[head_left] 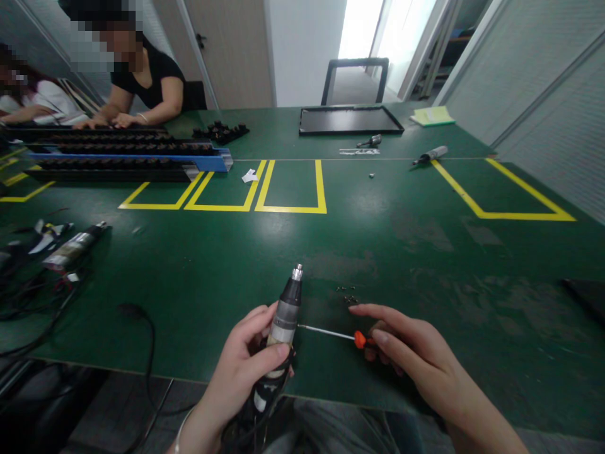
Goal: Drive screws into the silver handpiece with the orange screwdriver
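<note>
My left hand (253,350) is wrapped around a corded electric screwdriver (286,315), its black and silver nose pointing up and away from me. In my right hand (411,347) is a hand screwdriver (360,339) with an orange handle and a thin metal shaft. The shaft's tip reaches the side of the electric screwdriver's body; whether it sits on a screw there is too small to tell. My right index finger stretches out beside a small group of loose screws (350,299) on the green table (212,252).
Another electric screwdriver (75,247) lies among cables at the left. Long black and blue rails (222,160) sit further back, near two people. At the far side are a black tray (350,120), a grey tool (431,155) and yellow tape outlines (290,209).
</note>
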`<state>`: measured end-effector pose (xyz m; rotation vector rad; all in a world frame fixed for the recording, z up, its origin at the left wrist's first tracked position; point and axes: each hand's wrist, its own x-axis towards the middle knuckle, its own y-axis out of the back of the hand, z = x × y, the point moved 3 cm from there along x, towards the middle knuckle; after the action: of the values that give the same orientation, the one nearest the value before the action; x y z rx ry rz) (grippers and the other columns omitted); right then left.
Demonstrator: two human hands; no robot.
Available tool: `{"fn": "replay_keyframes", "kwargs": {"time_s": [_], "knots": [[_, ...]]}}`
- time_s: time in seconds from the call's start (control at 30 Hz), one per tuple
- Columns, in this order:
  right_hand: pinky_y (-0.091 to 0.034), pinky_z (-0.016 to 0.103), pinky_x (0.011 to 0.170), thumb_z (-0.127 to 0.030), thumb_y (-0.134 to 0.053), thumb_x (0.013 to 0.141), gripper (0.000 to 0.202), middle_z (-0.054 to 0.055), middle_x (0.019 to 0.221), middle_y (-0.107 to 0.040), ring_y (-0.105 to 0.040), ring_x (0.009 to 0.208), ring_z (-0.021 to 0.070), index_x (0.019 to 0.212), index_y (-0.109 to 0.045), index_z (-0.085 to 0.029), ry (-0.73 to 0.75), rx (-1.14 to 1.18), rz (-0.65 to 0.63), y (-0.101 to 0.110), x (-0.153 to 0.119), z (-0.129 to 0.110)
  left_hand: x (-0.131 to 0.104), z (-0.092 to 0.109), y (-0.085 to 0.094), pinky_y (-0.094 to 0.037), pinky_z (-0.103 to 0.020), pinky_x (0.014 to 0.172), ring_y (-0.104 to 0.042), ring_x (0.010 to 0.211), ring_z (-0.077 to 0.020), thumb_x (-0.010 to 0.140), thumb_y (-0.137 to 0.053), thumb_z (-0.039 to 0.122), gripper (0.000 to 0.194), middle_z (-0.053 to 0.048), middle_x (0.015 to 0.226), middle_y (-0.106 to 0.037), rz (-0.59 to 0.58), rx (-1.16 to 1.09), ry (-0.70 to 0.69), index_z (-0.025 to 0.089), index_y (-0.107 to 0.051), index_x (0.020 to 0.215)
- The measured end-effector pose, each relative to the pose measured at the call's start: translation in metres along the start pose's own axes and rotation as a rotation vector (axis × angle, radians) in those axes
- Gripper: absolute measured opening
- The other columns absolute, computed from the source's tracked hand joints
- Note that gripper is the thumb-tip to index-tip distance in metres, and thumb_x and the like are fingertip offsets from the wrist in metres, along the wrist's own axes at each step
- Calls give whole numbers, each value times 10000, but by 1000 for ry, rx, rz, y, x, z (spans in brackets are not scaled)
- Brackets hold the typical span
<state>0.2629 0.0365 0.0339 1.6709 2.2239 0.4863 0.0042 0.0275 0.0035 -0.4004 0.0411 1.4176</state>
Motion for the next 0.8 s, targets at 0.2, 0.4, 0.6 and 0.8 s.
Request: {"fn": "replay_keyframes", "kwargs": {"time_s": [0.2, 0.4, 0.6, 0.8], "knots": [[-543, 252, 621, -192, -670, 849, 328, 5, 768, -705, -685, 663, 166, 1168, -740, -222, 100, -72, 100, 2, -2, -1, 0, -1, 1, -569, -281, 525, -646, 637, -180, 750, -865, 329, 419, -17, 872, -607, 15, -30, -3, 230, -804, 1152], [-572, 265, 683, -171, -668, 850, 387, 22, 873, -703, -707, 760, 179, 1227, -721, -243, 134, -37, 55, 2, -4, -4, 0, 0, 1, -570, -280, 530, -639, 642, -179, 760, -858, 327, 412, -17, 874, -602, -2, -20, 3, 227, -803, 1157], [-496, 224, 490, -288, -515, 1007, 340, -3, 707, -683, -608, 540, 137, 1298, -669, -204, -49, 107, -10, -2, -2, 3, 1, -1, 1, -577, -276, 531, -625, 667, -176, 762, -855, 330, 394, -16, 895, -575, -1, 1, -13, 243, -809, 1143], [-535, 232, 568, -225, -670, 886, 307, 2, 734, -683, -643, 622, 151, 1187, -729, -213, 51, 6, 76, 0, -2, 0, 2, -1, 0, -567, -264, 517, -625, 652, -172, 760, -856, 337, 394, -13, 881, -575, -5, -12, -15, 240, -808, 1138]]}}
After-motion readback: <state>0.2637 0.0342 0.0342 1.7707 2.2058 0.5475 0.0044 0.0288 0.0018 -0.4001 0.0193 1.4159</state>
